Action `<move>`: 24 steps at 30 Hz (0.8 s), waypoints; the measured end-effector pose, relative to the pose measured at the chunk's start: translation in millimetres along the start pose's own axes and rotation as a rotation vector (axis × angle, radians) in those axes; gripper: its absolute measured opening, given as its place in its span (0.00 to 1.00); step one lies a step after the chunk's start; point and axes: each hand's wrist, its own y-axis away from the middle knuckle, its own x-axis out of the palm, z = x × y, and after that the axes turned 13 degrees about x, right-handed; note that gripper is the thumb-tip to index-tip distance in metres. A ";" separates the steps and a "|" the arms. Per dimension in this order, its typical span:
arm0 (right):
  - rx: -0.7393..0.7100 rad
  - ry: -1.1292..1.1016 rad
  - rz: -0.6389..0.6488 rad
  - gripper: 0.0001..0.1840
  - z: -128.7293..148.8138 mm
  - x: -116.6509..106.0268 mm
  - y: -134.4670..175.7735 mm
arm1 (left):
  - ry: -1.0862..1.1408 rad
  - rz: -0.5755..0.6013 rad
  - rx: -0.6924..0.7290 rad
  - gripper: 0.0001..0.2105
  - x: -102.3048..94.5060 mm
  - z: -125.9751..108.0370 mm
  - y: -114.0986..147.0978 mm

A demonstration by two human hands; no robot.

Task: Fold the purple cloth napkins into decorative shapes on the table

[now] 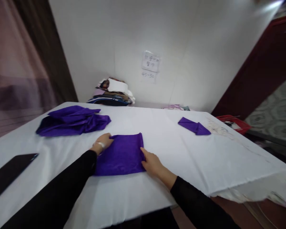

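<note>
A purple cloth (120, 156) lies on the white-covered table in a roughly square, flat shape. My left hand (104, 141) has its fingers closed on the upper left corner. On the opposite side, my right hand (152, 162) pinches the right edge between thumb and fingers. A narrow fold or seam runs along that right edge. Behind my left hand lies a loose heap of purple fabric (73, 122). A smaller folded purple piece (194, 126) rests farther off to the right.
The white table cover (164, 140) hangs over the front edge. At left lies a dark phone-like slab (8, 173). A stack of folded fabrics (114, 92) stands against the wall. Near the right edge are pale strings (219, 128) and a red basket (238, 122).
</note>
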 end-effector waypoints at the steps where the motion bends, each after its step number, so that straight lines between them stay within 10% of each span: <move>1: 0.002 -0.062 0.005 0.39 -3.8 0.7 -4.8 | 0.032 -0.028 -0.041 0.09 0.1 3.4 -2.0; 6: 0.097 -0.198 0.022 0.41 -31.4 -23.2 -53.2 | 0.236 -0.092 -0.097 0.07 8.6 10.9 1.0; 12: 0.158 -0.006 -0.295 0.32 -47.3 -77.0 -101.2 | 0.671 0.073 -0.137 0.12 30.5 -32.9 42.0; 24: -0.332 0.123 -0.047 0.28 -9.3 4.2 -23.4 | -0.086 -0.161 0.209 0.18 34.1 -65.9 74.6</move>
